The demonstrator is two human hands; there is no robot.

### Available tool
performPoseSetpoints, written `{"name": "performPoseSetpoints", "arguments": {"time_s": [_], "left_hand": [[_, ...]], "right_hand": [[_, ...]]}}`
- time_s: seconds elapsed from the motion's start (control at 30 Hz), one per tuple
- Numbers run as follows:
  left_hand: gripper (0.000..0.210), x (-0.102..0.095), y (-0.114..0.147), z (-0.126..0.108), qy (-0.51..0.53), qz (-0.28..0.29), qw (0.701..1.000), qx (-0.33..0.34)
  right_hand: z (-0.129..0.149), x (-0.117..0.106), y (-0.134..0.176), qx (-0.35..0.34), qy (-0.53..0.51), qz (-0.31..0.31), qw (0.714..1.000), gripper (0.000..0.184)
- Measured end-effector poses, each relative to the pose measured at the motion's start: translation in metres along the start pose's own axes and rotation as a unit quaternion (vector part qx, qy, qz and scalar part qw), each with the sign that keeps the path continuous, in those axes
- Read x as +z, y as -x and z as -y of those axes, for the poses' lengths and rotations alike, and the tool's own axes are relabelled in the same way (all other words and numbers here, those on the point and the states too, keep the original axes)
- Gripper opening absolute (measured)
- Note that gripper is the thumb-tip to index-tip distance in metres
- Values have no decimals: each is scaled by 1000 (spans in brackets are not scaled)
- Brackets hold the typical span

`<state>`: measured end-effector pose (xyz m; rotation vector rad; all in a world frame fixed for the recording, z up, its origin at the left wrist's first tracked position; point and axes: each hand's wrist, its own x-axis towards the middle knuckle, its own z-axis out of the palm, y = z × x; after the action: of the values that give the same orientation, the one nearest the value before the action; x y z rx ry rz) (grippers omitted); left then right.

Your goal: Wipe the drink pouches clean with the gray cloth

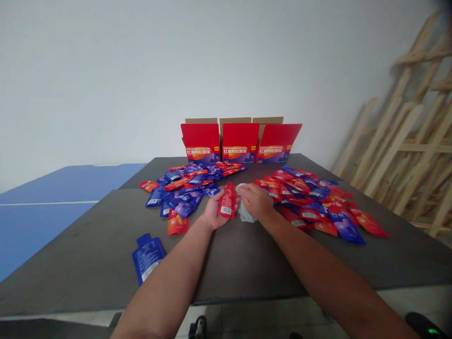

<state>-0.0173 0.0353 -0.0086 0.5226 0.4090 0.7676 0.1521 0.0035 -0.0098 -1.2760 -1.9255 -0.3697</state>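
Observation:
My left hand (214, 212) is closed around a red pouch (228, 201), its printed back with a barcode facing up. Just to the right, my right hand (257, 200) grips a white cloth (246, 214), which hangs crumpled beside the pouch. Whether cloth and pouch touch, I cannot tell. To the left lies a pile of blue and red pouches (183, 195). Another mixed pile of pouches (310, 197) spreads on the right, close to my right wrist. A single blue pouch (146, 254) lies near my left forearm, partly hidden by it.
Three open red cardboard boxes, the left box (200, 141), middle box (240, 141) and right box (277, 143), stand at the back of the dark table (243, 263). A blue table (70, 202) adjoins on the left. Wooden frames (413, 141) lean against the wall at right.

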Motion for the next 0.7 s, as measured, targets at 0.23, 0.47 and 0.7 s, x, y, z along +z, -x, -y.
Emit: {"name": "performPoseSetpoints", "arguments": {"time_s": [0.23,0.47,0.7], "left_hand": [[48,-4,-5,-3,26,-45,999,-12],[29,8,2,6,-20,-10,998,-61],[50,14,4,14,-61,23,997,-47]], "right_hand": [[34,3,4,-240,-56,119,962,23],[31,9,3,-125,-39,60,990,26],[24,9,0,-17,-24,15,999,26]]}}
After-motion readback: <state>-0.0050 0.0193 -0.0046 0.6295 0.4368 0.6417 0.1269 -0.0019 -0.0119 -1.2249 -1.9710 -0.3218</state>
